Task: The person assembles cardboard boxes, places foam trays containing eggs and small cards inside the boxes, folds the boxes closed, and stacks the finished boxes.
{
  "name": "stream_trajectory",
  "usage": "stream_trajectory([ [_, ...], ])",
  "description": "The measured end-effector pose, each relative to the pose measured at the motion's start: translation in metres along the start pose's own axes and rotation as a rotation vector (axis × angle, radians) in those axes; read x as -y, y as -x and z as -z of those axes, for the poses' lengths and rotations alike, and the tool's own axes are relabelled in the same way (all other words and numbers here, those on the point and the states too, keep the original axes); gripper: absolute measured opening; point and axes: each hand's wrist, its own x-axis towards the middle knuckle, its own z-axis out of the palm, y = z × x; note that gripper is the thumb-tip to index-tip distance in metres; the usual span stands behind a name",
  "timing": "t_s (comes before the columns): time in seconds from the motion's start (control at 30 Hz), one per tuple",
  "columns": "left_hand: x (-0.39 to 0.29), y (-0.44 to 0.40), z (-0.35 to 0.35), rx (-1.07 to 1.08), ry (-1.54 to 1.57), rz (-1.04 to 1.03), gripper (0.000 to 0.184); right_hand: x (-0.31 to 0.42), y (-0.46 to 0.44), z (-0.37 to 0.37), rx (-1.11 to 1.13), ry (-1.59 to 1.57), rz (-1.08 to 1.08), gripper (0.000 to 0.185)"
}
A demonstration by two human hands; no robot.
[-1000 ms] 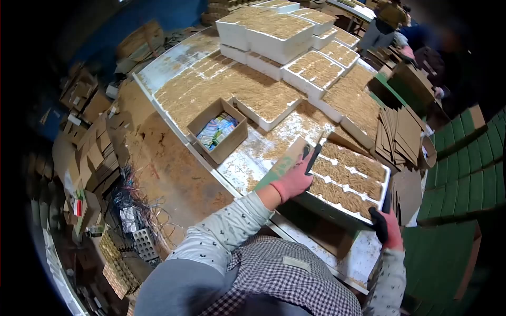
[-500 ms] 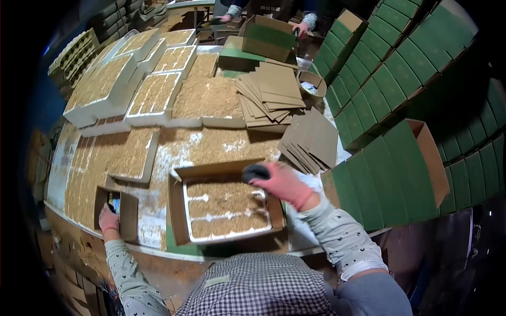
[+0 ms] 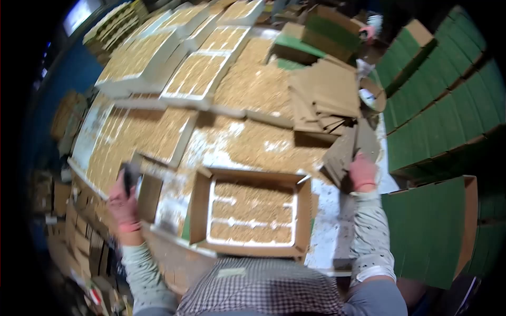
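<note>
Open carton [image 3: 199,208] before me, long axis left-right | inside: white tray [image 3: 253,244], tan crumbly fill [image 3: 252,200] | my right hand [image 3: 363,171] touches cardboard sheets [image 3: 338,155] right of it, slanting away rightward; grip unclear | my left hand [image 3: 124,205] beside small box [image 3: 151,197], fingers blurred, can't tell if closed

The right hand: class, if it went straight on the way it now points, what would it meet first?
Most likely the loose grey-brown cardboard sheets just ahead of the right hand; blur and unclear depth hide whether it already touches them.
</note>
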Motion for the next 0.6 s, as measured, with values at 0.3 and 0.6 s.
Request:
stream_trajectory([
  [0.3,-0.179,0.009,0.087,0.439,0.838,-0.859,0.054,0.123,0.176,0.151,-0.114,-0.292,1.364,0.003],
  [0.6,-0.189,0.041,0.016,1.220,0.178,-0.744,0.043,0.122,0.176,0.147,0.253,-0.712,1.292,0.025],
])
